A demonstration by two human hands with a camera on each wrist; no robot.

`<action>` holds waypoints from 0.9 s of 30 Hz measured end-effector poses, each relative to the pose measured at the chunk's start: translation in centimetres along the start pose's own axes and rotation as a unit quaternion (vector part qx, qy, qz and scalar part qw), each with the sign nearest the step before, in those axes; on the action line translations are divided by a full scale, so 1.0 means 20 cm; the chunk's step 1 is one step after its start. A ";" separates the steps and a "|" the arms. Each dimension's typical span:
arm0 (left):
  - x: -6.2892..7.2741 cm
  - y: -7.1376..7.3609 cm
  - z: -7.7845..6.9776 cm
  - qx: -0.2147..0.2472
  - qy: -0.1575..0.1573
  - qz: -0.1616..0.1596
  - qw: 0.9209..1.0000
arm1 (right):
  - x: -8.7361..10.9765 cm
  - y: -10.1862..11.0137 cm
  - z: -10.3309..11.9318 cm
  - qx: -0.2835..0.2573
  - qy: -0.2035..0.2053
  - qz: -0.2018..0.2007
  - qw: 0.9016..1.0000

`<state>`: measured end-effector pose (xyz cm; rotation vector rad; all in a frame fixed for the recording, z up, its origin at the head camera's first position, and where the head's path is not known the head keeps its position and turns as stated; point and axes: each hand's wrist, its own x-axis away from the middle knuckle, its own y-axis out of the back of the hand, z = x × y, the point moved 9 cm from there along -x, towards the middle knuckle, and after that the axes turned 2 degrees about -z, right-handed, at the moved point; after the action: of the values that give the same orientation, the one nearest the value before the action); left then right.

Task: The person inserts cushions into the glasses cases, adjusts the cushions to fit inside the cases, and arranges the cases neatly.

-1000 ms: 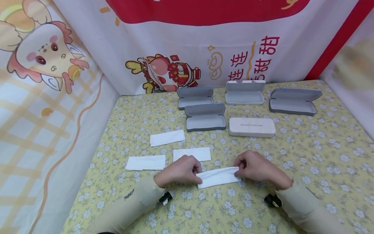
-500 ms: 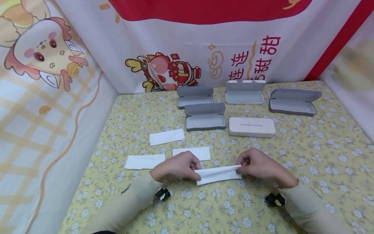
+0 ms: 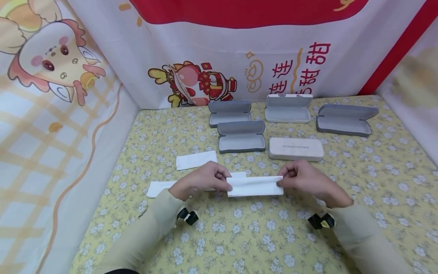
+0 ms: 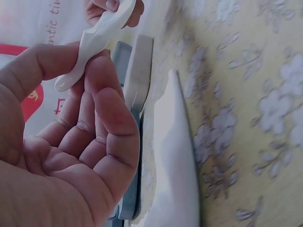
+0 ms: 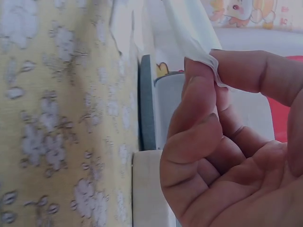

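Observation:
Between my two hands a folded white cloth (image 3: 254,186) is stretched level above the table. My left hand (image 3: 205,178) pinches its left end between thumb and fingers, as the left wrist view shows close up. At the other end, the thumb and forefinger of my right hand (image 3: 305,180) pinch the corner; the cloth's edge (image 5: 208,60) bunches there in the right wrist view. A second folded white cloth (image 3: 239,174) lies just behind, mostly hidden by the held one. Two more, a back cloth (image 3: 196,160) and a left cloth (image 3: 159,188), lie by my left hand.
Farther back stand open grey glasses cases: a front one (image 3: 242,144), one behind it (image 3: 230,120) and one at right (image 3: 343,126). An open white case (image 3: 287,114) is at the back, a closed white case (image 3: 295,148) before it. A printed curtain (image 3: 212,42) borders the table.
Both hands have raised the held cloth off the table and carried it away from the body, so it now overlaps the cloth behind it. The cases have not moved.

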<state>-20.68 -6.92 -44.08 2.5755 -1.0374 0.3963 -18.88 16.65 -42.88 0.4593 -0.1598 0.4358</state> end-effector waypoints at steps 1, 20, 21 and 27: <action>0.00 0.01 0.00 0.008 0.001 -0.005 1.000 | -0.01 0.01 0.00 -0.003 -0.003 -0.003 1.000; -0.12 0.26 -0.04 0.048 0.025 -0.103 0.993 | -0.22 0.11 0.10 0.011 -0.004 -0.066 0.998; -0.13 0.27 -0.04 0.042 0.024 -0.106 0.993 | -0.24 0.11 0.10 0.013 -0.007 -0.065 0.998; -0.17 0.33 -0.03 0.048 0.029 -0.118 0.991 | -0.30 0.14 0.12 0.019 -0.022 -0.064 0.998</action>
<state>-27.74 -9.09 -43.51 2.7150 -0.6987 0.4651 -25.53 15.53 -41.14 0.5131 -0.1631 0.3039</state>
